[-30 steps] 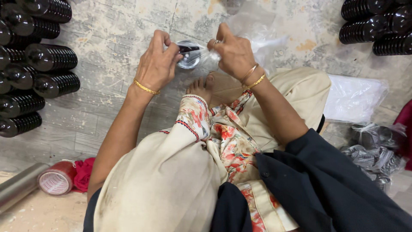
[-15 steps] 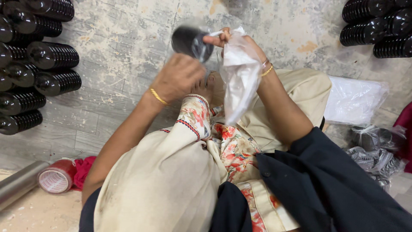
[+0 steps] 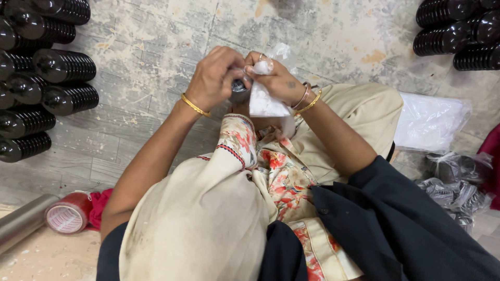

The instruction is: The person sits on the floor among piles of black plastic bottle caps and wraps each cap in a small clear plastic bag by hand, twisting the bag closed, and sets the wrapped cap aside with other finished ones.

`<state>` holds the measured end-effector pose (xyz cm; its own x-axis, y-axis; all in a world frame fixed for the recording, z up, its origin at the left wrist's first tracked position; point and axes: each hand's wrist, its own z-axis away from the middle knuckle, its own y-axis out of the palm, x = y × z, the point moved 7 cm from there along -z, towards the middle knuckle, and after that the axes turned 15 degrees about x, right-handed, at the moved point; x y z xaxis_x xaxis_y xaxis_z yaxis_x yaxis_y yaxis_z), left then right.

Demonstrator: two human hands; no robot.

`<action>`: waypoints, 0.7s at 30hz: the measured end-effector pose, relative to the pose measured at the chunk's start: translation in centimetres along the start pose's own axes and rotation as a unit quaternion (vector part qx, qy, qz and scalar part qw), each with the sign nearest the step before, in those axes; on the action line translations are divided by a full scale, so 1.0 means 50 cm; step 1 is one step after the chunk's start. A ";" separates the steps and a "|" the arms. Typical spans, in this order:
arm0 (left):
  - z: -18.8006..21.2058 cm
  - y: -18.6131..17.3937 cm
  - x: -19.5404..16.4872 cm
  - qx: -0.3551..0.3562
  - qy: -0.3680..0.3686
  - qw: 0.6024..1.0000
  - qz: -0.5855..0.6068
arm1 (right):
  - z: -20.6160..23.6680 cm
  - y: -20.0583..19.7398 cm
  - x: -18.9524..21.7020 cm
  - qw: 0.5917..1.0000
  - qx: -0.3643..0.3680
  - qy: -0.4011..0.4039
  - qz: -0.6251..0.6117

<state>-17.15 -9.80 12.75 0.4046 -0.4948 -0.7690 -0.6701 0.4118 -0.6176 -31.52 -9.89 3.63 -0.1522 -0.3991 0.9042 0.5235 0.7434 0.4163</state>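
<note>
Right now both my hands are up in front of me, above my folded knees, closed together around one small job. My left hand [image 3: 211, 78] is curled tight over a small dark round piece [image 3: 240, 86], of which only a sliver shows between my fingers. My right hand [image 3: 276, 78] pinches the mouth of a thin clear plastic bag [image 3: 263, 101] between thumb and fingertips, touching the left hand, and the bag hangs down from that pinch toward my lap.

To do this well, I judge that the bag's mouth should stay spread by the right fingers while the left hand keeps the dark piece square to the opening, so the film does not bunch or tear. A light, even pinch seems better than a hard one.

The bag looks soft, crumpled and whitish where it folds over itself. The dark piece is glossy, but too hidden for me to tell its full shape.

Well to the left of my hands, rows of black ribbed bottles [image 3: 62, 67] lie on the floor [image 3: 156, 31]; more lie far to the right. Near my left elbow sit a red roll of tape [image 3: 67, 213] and a metal tube [image 3: 21, 221]. Beside my right arm lies a stack of clear bags [image 3: 429, 122].
</note>
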 end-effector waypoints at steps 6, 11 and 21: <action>0.001 -0.021 0.019 -0.011 -0.003 1.000 0.014 | 0.008 0.032 0.077 0.945 -0.035 -0.072 0.317; 0.006 -0.030 -0.027 -0.033 0.040 0.997 -0.061 | 0.010 0.021 0.076 0.992 -0.045 -0.063 0.104; 0.001 0.002 -0.064 0.001 0.076 0.975 -0.209 | 0.024 0.020 0.111 0.973 -0.086 -0.043 0.212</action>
<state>-18.50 -8.12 15.16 0.5453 -0.7271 -0.4171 -0.4657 0.1510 -0.8720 -32.84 -10.71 9.18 0.0417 -0.0243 0.9988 0.6858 0.7277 -0.0109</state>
